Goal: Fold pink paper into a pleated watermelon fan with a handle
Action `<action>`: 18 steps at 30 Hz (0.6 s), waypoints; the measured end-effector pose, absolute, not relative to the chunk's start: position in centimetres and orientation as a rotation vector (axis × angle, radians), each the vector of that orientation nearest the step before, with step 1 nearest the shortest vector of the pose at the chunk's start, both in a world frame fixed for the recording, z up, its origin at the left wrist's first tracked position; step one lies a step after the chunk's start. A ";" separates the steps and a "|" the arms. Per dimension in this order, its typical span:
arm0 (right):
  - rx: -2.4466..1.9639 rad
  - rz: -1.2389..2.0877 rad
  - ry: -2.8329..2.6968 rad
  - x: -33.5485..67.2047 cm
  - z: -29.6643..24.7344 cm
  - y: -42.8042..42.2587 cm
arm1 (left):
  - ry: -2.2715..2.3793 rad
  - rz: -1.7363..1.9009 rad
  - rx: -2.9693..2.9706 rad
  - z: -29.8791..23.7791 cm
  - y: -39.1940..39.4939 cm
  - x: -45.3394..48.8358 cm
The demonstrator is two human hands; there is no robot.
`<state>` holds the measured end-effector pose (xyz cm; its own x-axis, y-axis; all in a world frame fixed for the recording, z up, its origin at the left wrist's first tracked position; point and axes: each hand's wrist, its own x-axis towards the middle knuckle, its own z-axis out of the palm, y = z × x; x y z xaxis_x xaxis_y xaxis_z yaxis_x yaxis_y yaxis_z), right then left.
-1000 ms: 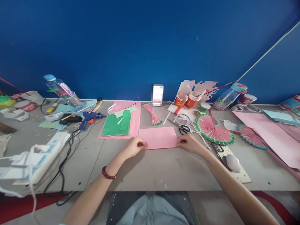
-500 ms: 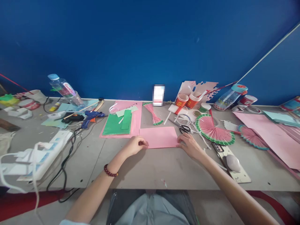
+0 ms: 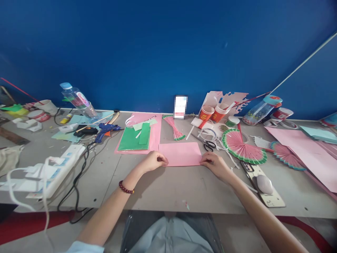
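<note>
Though the view has drifted a little, the pink sheet stays flat on the table at 12 o'clock. The left hand keeps its fingers curled tight on the near left corner, and the right hand pinches the near right one. No edge is lifted.

The near left corner of the pink sheet is concealed under the curled left hand, and the near right corner under the right hand. Grip cannot be determined at either corner. The upright item at the wall is pixelated. The large pink paper is cut off by the right edge. The bottle label is illegible.
</note>
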<state>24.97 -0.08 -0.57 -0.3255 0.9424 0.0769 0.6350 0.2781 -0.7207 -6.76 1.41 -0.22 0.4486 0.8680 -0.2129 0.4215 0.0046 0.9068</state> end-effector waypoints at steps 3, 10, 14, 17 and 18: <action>-1.423 0.824 -2.033 25.0 -0.7 -0.1 | 1.160 0.524 1.614 -0.3 1.4 -6.7; -1.406 0.847 -2.032 25.1 -1.0 0.2 | 1.178 0.505 1.623 -0.5 1.6 -6.6; -1.390 0.852 -2.049 25.4 -1.2 0.5 | 1.224 0.493 1.645 -0.2 1.5 -6.5; -1.402 0.855 -2.047 25.4 -1.3 0.5 | 1.236 0.491 1.648 -0.1 1.4 -6.5; -1.407 0.856 -2.045 25.4 -1.3 0.5 | 1.237 0.492 1.648 0.0 1.4 -6.5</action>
